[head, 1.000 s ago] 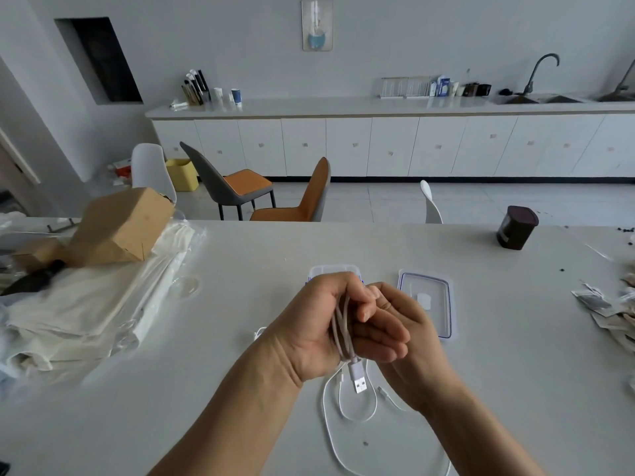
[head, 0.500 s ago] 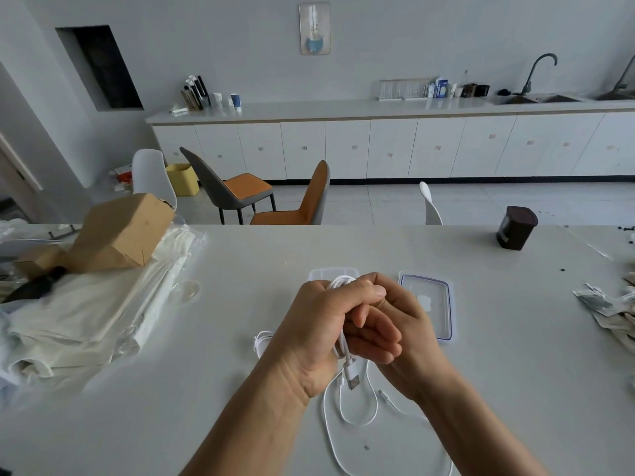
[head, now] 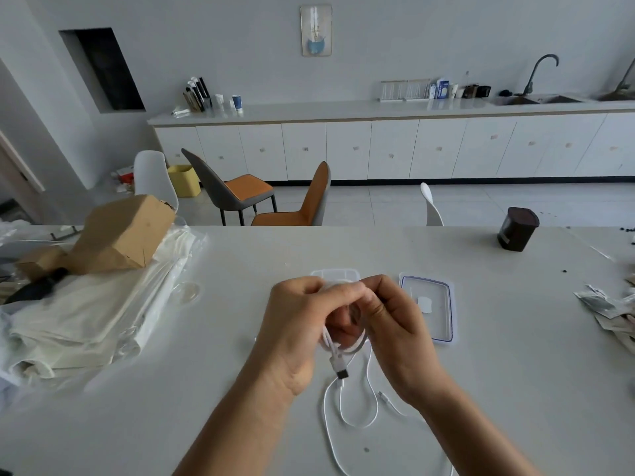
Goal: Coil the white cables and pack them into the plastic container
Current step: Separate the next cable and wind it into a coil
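Note:
My left hand [head: 297, 324] and my right hand [head: 395, 334] meet above the table, both closed on a coiled white cable [head: 328, 341]. Its USB plug [head: 339, 365] hangs below my left palm. More white cable [head: 357, 420] lies in loose loops on the table under my wrists, with a small connector at its end. Just behind my hands stands the clear plastic container [head: 335, 272], mostly hidden by my fingers. Its blue-rimmed lid [head: 429, 309] lies flat to the right.
A pile of bagged white cloth [head: 89, 314] with a brown cardboard box [head: 123, 235] fills the table's left side. A dark jar [head: 518, 229] stands at the far right, torn wrappers [head: 608, 307] at the right edge. Chairs stand beyond the table.
My hands have shifted the coil: the loops now open between my palms, my fingertips pinch together at the top, and the USB plug hangs lower and tilted.

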A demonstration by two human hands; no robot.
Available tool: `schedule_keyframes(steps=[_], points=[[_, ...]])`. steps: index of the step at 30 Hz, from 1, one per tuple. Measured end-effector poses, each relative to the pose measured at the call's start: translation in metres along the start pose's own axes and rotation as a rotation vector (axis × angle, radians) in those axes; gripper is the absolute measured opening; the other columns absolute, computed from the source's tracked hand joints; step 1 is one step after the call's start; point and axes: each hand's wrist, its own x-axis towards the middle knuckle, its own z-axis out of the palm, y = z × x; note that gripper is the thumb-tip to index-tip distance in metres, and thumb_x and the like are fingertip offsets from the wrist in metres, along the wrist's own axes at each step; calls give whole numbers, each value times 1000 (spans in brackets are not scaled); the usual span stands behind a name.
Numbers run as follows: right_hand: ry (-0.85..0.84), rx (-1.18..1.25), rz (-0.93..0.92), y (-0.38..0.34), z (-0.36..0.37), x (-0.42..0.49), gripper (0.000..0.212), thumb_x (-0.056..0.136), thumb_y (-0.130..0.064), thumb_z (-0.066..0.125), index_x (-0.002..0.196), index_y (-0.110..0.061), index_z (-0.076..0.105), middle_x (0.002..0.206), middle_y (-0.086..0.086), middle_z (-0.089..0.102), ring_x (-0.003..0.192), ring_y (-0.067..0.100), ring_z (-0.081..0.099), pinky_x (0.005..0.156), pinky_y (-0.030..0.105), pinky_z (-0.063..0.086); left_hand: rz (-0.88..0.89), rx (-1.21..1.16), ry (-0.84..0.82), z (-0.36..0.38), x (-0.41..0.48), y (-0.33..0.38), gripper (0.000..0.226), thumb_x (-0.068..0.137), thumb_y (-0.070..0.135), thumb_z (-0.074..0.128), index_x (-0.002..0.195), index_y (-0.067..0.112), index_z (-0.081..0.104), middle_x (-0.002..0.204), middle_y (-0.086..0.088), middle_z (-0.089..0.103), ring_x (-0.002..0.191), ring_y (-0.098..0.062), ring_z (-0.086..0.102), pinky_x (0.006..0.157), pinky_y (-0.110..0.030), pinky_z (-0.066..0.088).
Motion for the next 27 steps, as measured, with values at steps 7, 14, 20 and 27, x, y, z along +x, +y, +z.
schedule_keyframes(steps=[7,14,20,27], points=[[-16,-94,164,10,-16,12,31,96,-27,54,91,4,58,73,7,52,71,20,48,68,36,43,-119,157,-225,-22,13,-4,32,86,26,69,99,-3,72,79,-22,70,77,-30,69,81,-49,59],[-30,-121,288,6,-22,14,27,101,-20,52,86,-2,63,77,9,46,74,24,39,70,39,36,143,685,-141,-28,21,-10,14,94,21,65,88,14,74,69,-1,74,53,-16,67,57,-41,62],[-96,53,362,0,-35,18,28,99,-16,52,94,6,67,82,16,58,75,28,49,67,36,42,165,616,-104,-26,23,-12,18,95,21,64,83,13,75,69,-2,75,55,-26,71,62,-48,61],[-18,158,299,4,-34,15,22,81,-18,67,93,-1,59,78,20,64,63,26,60,57,29,50,72,385,-102,-19,19,-6,16,95,13,63,88,8,77,68,-14,73,59,-33,71,58,-39,62]])
